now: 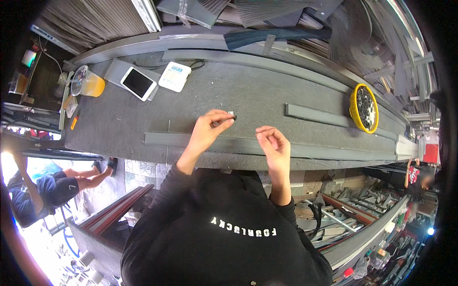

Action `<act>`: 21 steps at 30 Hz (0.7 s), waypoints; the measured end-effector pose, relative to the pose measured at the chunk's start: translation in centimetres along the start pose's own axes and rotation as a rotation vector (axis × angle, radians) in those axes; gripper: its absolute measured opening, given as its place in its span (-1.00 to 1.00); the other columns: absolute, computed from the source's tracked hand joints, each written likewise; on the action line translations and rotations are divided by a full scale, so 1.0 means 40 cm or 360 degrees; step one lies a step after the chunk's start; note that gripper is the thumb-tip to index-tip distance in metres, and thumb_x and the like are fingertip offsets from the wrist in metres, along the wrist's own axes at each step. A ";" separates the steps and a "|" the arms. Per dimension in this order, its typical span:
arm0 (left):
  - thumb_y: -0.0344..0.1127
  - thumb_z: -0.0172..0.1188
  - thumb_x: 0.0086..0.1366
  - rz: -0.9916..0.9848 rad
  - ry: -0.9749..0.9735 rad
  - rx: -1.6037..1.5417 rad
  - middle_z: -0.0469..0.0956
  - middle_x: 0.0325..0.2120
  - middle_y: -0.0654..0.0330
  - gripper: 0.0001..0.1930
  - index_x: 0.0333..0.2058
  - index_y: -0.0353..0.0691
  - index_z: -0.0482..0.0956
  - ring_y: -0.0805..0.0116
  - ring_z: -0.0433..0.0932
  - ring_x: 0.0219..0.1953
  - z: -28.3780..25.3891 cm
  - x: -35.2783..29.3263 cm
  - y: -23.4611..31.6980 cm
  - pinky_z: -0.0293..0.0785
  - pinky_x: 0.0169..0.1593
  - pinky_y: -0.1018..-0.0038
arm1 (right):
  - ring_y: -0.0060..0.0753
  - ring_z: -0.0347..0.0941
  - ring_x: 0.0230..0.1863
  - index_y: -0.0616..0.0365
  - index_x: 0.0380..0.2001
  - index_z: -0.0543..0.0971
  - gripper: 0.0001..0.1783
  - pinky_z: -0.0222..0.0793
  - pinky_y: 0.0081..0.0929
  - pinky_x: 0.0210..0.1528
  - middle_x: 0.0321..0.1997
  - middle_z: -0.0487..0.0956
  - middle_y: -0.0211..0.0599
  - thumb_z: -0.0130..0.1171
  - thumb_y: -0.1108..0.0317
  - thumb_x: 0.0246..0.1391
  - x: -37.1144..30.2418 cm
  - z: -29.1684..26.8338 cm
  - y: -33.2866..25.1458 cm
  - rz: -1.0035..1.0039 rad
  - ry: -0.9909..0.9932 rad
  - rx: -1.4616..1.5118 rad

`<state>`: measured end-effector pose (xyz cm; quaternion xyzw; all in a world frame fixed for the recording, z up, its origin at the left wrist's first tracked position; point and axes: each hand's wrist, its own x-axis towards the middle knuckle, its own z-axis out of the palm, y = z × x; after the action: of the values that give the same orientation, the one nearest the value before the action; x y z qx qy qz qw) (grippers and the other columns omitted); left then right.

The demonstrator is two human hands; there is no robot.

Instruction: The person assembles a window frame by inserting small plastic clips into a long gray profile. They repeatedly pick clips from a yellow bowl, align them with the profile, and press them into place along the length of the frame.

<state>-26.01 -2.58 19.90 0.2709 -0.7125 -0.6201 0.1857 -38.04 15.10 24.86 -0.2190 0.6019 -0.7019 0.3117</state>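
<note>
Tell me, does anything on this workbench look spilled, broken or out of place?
Nothing stands out. The left hand pinches a small dark part above the long grey profile; the right hand is empty, fingers curled. The yellow bowl of dark pieces stands upright, nothing spilled; the phone and the drink cup sit neatly at the far edge.

Grey carpeted workbench (267,90) runs under my fingers, edge to edge. Beyond my fingertips, stacked grey metal profiles (267,19) along the back. Far left of them, bright daylight (9,164) pouring in, patterned tile floor (143,171) below the bench edge. Right and below, cluttered racks w/ metal lengths (353,209). Left side, another person crouched (43,188).
</note>
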 end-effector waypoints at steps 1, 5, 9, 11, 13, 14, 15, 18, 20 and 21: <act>-0.20 0.26 0.33 -0.0013 -0.0153 -0.0380 0.60 -0.17 0.28 -0.69 -0.11 -0.34 0.66 0.47 0.50 -0.12 0.009 -0.018 0.020 0.39 -0.04 0.50 | -0.62 0.40 -0.16 0.24 -0.36 0.57 -0.97 0.26 -0.61 -0.04 -0.09 0.55 -0.34 0.23 0.53 0.14 -0.005 0.021 -0.014 -0.0048 -0.0031 0.0017; -0.14 0.19 0.40 -0.0616 -0.0529 -0.1429 0.60 -0.20 0.31 -0.69 -0.06 -0.25 0.63 0.48 0.51 -0.14 0.015 -0.092 0.082 0.38 -0.02 0.49 | -0.41 0.50 0.00 0.30 -0.36 0.55 -0.95 0.39 -0.44 0.09 -0.04 0.53 -0.18 0.22 0.61 0.10 -0.042 0.073 -0.074 -0.0193 -0.0151 -0.0006; -0.12 0.17 0.41 -0.0689 -0.0591 -0.1656 0.59 -0.24 0.32 -0.71 -0.08 -0.20 0.62 0.48 0.52 -0.16 0.015 -0.123 0.104 0.40 -0.04 0.49 | -0.32 0.52 0.03 0.33 -0.33 0.51 -0.91 0.43 -0.40 0.12 -0.01 0.54 -0.11 0.19 0.66 0.08 -0.070 0.088 -0.112 -0.0222 -0.0138 -0.0029; -0.11 0.17 0.41 -0.0691 -0.0632 -0.1649 0.60 -0.22 0.32 -0.71 -0.07 -0.19 0.63 0.47 0.51 -0.15 0.013 -0.128 0.102 0.37 0.00 0.46 | -0.32 0.53 0.02 0.33 -0.32 0.51 -0.91 0.44 -0.40 0.10 -0.01 0.54 -0.10 0.18 0.66 0.08 -0.078 0.092 -0.118 -0.0236 -0.0153 -0.0047; -0.08 0.17 0.40 -0.0655 -0.0673 -0.1584 0.61 -0.16 0.29 -0.69 -0.05 -0.16 0.62 0.43 0.51 -0.12 0.008 -0.131 0.098 0.34 0.08 0.39 | -0.32 0.53 0.01 0.33 -0.33 0.51 -0.92 0.44 -0.41 0.09 -0.01 0.54 -0.10 0.19 0.65 0.09 -0.084 0.096 -0.117 -0.0256 -0.0135 -0.0035; -0.08 0.17 0.40 -0.0630 -0.0682 -0.1577 0.61 -0.16 0.30 -0.68 -0.03 -0.16 0.62 0.42 0.50 -0.11 0.005 -0.134 0.096 0.34 0.08 0.39 | -0.34 0.53 -0.01 0.33 -0.34 0.52 -0.93 0.43 -0.43 0.09 -0.02 0.55 -0.11 0.19 0.64 0.09 -0.086 0.099 -0.116 -0.0273 -0.0130 -0.0080; -0.08 0.18 0.40 -0.0613 -0.0687 -0.1549 0.61 -0.16 0.30 -0.67 -0.02 -0.17 0.61 0.42 0.50 -0.10 0.004 -0.138 0.095 0.34 0.08 0.40 | -0.35 0.53 -0.02 0.33 -0.34 0.52 -0.94 0.43 -0.45 0.08 -0.03 0.55 -0.12 0.19 0.63 0.09 -0.088 0.102 -0.113 -0.0301 -0.0124 -0.0116; -0.11 0.20 0.39 -0.0592 -0.0659 -0.1463 0.59 -0.12 0.27 -0.66 -0.01 -0.19 0.62 0.43 0.50 -0.08 0.006 -0.147 0.101 0.34 0.07 0.42 | -0.39 0.53 -0.07 0.33 -0.35 0.54 -0.94 0.43 -0.49 0.05 -0.06 0.56 -0.15 0.21 0.60 0.09 -0.094 0.108 -0.109 -0.0337 -0.0077 -0.0231; -0.16 0.22 0.38 -0.0489 -0.0590 -0.1351 0.57 -0.09 0.25 -0.68 -0.02 -0.23 0.64 0.46 0.49 -0.08 0.013 -0.151 0.110 0.34 0.05 0.46 | -0.41 0.53 -0.10 0.34 -0.35 0.55 -0.94 0.43 -0.52 0.03 -0.09 0.57 -0.17 0.23 0.58 0.10 -0.099 0.112 -0.108 -0.0343 -0.0056 -0.0330; -0.19 0.23 0.37 -0.0388 -0.0538 -0.1267 0.55 -0.09 0.25 -0.69 -0.03 -0.26 0.66 0.48 0.49 -0.08 0.019 -0.152 0.117 0.36 0.02 0.49 | -0.43 0.53 -0.11 0.34 -0.34 0.55 -0.94 0.44 -0.52 0.02 -0.11 0.58 -0.17 0.23 0.58 0.11 -0.101 0.112 -0.108 -0.0344 -0.0057 -0.0391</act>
<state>-22.41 2.16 24.81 0.1553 -0.4014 -0.8989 0.0821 -32.87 15.11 30.18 -0.3314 0.6505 -0.6485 0.2158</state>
